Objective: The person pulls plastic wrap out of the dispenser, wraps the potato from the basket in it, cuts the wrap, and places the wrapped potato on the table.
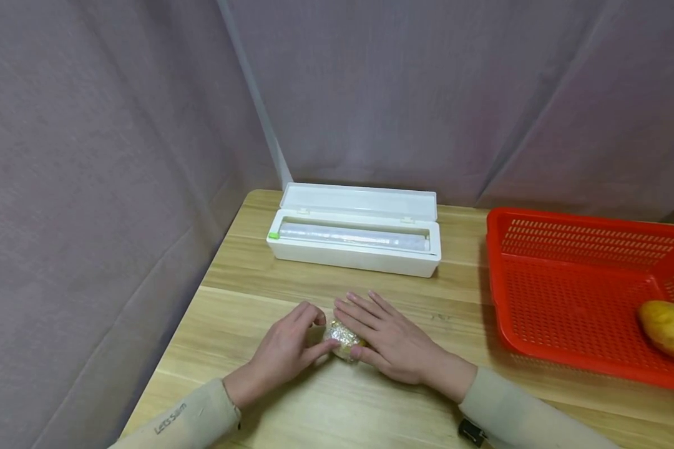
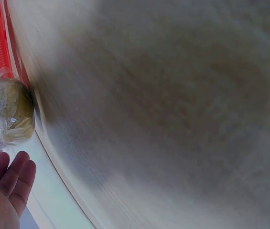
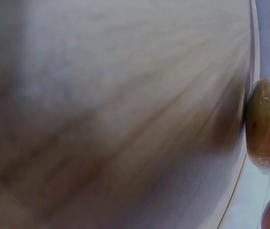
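Observation:
A yellow mango-like fruit (image 1: 344, 340) wrapped in shiny cling film lies on the wooden table between the two hands. My left hand (image 1: 286, 349) is at its left side, thumb tip on the film and the other fingers bent loosely, apart from the fruit. In the left wrist view those fingers (image 2: 17, 179) show below the wrapped fruit (image 2: 17, 112). My right hand (image 1: 390, 340) rests over the fruit's right side with its fingers extended. The right wrist view shows the film stretched over the fruit (image 3: 266, 121), with crinkles at its ends.
Behind the hands stands a white cling film dispenser (image 1: 354, 265), lid raised, with a film roll (image 1: 354, 237) inside. A red plastic basket (image 1: 567, 293) at the right holds another yellow fruit (image 1: 671, 329). Grey curtains (image 1: 371, 93) hang along the table's back and left edges.

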The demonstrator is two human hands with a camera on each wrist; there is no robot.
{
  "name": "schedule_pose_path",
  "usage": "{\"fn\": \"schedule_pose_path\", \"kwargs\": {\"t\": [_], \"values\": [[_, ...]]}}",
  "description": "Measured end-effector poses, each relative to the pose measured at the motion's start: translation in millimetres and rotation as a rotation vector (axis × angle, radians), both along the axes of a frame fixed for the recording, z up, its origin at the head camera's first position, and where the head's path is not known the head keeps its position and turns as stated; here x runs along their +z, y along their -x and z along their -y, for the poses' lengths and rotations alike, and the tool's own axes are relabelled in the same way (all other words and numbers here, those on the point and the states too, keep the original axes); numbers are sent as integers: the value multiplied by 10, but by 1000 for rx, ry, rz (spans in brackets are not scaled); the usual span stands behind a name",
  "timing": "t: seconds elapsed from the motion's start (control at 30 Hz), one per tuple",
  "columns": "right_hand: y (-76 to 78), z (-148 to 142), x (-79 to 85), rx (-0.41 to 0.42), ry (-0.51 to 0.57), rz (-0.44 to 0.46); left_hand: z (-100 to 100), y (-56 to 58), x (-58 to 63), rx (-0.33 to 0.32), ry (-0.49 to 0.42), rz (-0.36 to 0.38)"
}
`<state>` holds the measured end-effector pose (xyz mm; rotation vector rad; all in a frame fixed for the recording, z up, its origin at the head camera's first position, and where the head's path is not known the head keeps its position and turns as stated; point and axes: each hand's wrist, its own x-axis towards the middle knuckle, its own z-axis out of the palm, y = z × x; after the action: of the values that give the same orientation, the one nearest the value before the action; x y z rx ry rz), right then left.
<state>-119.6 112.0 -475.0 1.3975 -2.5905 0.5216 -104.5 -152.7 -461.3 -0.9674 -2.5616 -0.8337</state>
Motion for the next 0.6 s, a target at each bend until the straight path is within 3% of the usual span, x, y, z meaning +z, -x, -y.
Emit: {"fn": "schedule_pose_path", "kwargs": {"t": [0.27,0.6], "values": [[2,-21,-36,8,38,69,-29,19,-19,-31,-20,-28],[-27,-33,-62,-16,24,64,-78,23,14,-28,21,-42]]}}
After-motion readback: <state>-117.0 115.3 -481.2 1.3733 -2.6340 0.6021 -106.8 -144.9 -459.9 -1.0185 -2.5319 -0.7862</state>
